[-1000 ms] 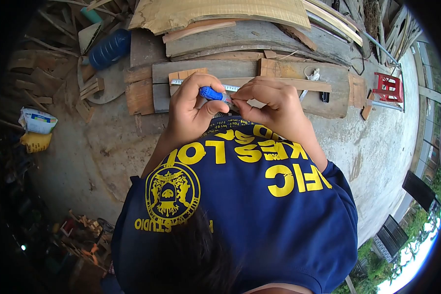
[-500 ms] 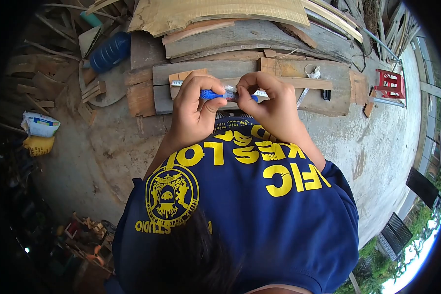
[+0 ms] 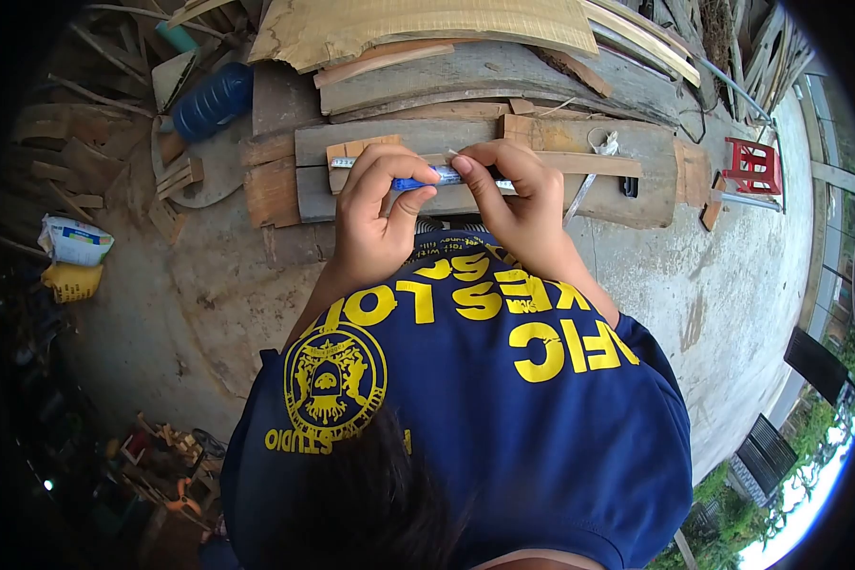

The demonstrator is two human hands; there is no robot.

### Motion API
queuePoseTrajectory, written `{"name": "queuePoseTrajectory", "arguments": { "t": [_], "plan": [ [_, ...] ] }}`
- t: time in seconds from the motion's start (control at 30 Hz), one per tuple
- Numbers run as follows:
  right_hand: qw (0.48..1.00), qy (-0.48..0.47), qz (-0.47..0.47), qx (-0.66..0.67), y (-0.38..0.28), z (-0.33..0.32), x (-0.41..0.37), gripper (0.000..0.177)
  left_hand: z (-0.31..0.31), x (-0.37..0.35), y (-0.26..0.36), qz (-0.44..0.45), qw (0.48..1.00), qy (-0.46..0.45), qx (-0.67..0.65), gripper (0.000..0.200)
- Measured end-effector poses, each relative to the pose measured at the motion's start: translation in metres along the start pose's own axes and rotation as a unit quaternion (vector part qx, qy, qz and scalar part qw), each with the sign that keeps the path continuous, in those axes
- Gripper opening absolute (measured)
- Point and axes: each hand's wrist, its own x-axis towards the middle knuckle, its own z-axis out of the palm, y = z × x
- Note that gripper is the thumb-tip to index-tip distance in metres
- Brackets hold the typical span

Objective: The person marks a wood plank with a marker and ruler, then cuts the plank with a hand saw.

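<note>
My left hand is closed, pinching a slim blue pen-like tube between thumb and fingers. Its paler body runs right, towards my right hand. That hand is pinched too, thumb against forefinger, with a tiny whitish tip showing above them; what it belongs to is too small to tell. Just beyond the hands, a narrow wooden strip lies across a wide weathered plank. A white marked tape or rule shows beside my left fingers, partly covered by the hands.
More boards are stacked at the back. To the left are a blue water jug and a white-and-yellow bag. A red plastic stool stands at the right, and a pale metal strip leans across the plank.
My right fingers have lifted slightly and moved a little left, and the blue end that showed below them is out of sight. My left hand keeps its pinch on the blue tube.
</note>
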Motion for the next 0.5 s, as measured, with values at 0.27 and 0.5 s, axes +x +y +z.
{"name": "queuePoseTrajectory", "arguments": {
  "t": [0.27,0.5],
  "plan": [
    [0.989,0.093,-0.071,-0.088,0.010,0.010,0.000,0.003,0.011,-0.005,-0.006,0.108,0.986,0.042,0.123,0.016],
    [0.961,0.223,-0.035,-0.157,0.035,-0.003,0.009,0.002,0.016,-0.011,-0.006,0.165,0.975,0.056,0.137,0.013]
  ]
}}
